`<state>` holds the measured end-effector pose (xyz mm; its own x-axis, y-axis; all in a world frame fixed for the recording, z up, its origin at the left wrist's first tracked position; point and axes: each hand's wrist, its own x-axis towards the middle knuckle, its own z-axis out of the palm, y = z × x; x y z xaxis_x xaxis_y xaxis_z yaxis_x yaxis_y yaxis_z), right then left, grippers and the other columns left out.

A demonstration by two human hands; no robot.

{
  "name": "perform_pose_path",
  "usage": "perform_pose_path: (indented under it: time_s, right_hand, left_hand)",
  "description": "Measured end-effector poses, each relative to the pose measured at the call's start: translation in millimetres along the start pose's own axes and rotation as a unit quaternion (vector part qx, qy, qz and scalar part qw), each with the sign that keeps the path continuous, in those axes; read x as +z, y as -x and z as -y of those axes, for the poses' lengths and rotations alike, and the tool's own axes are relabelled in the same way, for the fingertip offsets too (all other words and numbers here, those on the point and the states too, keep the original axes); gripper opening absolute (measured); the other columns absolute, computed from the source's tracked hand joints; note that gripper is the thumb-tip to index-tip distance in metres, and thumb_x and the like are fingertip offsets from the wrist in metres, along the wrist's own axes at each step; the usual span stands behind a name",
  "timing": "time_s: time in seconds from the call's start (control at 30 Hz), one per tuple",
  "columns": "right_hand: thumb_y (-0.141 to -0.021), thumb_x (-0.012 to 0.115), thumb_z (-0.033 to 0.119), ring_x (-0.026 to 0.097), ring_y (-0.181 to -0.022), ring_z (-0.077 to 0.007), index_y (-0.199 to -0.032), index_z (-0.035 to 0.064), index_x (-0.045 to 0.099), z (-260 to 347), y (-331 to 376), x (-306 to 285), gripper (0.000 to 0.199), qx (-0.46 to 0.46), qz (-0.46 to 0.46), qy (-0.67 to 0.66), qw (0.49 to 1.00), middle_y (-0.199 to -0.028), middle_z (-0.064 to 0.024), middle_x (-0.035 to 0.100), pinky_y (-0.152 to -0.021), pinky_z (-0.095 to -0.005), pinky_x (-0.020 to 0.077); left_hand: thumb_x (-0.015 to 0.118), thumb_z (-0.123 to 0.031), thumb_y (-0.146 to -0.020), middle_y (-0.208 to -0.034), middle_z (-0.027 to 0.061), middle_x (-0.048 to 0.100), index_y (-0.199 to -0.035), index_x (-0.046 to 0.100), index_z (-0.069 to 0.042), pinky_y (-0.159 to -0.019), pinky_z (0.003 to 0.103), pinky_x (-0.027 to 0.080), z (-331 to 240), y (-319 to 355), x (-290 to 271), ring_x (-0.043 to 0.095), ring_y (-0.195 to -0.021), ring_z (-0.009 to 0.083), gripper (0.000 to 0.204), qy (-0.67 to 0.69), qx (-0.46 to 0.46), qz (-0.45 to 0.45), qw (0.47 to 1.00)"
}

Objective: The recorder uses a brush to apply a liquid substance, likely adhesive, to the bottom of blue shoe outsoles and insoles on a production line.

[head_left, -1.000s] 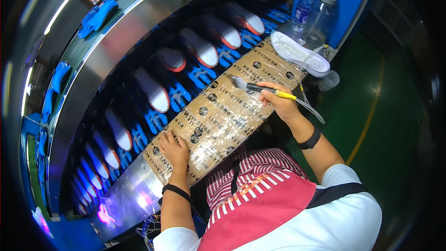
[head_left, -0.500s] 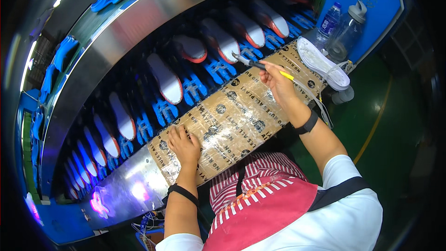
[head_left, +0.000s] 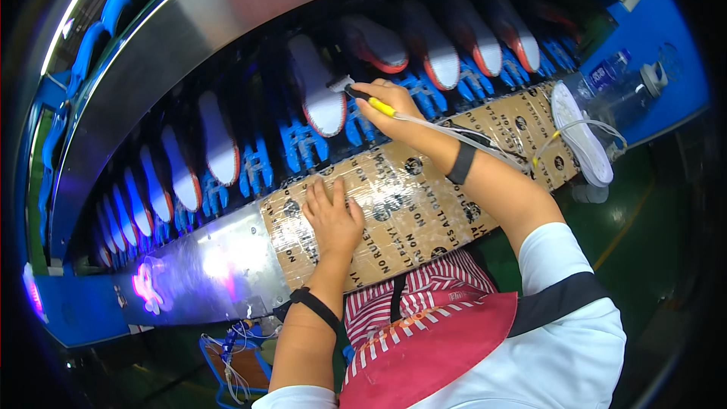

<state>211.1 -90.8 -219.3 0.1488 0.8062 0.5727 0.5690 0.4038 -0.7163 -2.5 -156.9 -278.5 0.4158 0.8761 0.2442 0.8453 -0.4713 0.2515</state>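
My right hand (head_left: 390,106) grips a brush (head_left: 382,107) with a black and yellow handle and a thin pale tube trailing from its end. The brush's head is beside the right edge of a white-bottomed shoe upper (head_left: 316,83) with red stitching round its edge; whether it touches is unclear. My left hand (head_left: 333,220) rests on the cardboard-covered ledge (head_left: 416,204) with fingers spread, holding nothing. Further uppers, such as one at the left (head_left: 218,144) and one at the right (head_left: 439,53), lie bottom up in a row along blue supports (head_left: 303,144).
A white shoe sole (head_left: 579,132) lies at the ledge's right end, with the tube across it. Behind it are a labelled plastic bottle (head_left: 606,72) and a clear jug (head_left: 640,87). A metal hood (head_left: 250,0) arches over the row. Bare metal (head_left: 235,257) continues the ledge leftward.
My right hand has carried the brush leftward, past a slanted upper, from one upper to another. My left hand stays on the cardboard. The whole view has shifted.
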Motion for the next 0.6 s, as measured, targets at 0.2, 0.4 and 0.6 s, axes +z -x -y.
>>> perform_pose_path:
  time_s: [0.2, 0.4, 0.6]
  right_hand:
    - [-0.075, 0.057, 0.009, 0.056, -0.076, -0.0322, -0.100, -0.0007, 0.059, -10.1, -27.3, 47.5, 0.027, -0.080, 0.057, 0.136, 0.986, -0.080, -0.0158, 0.056, -0.068, -0.0390, 0.0454]
    - [-0.071, 0.056, 0.006, 0.054, -0.083, -0.0292, -0.096, -0.0009, 0.059, -18.4, -25.8, 60.1, 0.026, -0.174, 0.150, 0.281, 0.932, -0.084, -0.0147, 0.057, -0.073, -0.0386, 0.0416]
    - [-0.069, 0.059, 0.008, 0.055, -0.078, -0.0272, -0.093, 0.0004, 0.060, -7.8, -22.9, 53.3, 0.025, -0.223, 0.204, 0.313, 0.900, -0.080, -0.0115, 0.057, -0.070, -0.0372, 0.0409]
  left_hand:
    - [0.049, -0.021, -0.078, -0.128, 0.0237, 0.035, -0.122, 0.046, -0.008, -0.100, 0.051, 0.019, 0.2, -0.4, -2.6, 0.028, -0.122, 0.0386, 0.046, 0.028, 0.002, 0.015, 0.999]
    - [0.050, -0.021, -0.077, -0.130, 0.0237, 0.034, -0.124, 0.046, -0.009, -0.099, 0.051, 0.020, 2.6, -1.0, -3.2, 0.027, -0.122, 0.0386, 0.049, 0.036, -0.009, 0.015, 0.999]
    - [0.050, -0.022, -0.077, -0.130, 0.0235, 0.033, -0.124, 0.046, -0.009, -0.099, 0.052, 0.020, 4.6, -0.5, -2.4, 0.026, -0.123, 0.0393, 0.049, 0.042, -0.007, 0.014, 0.999]
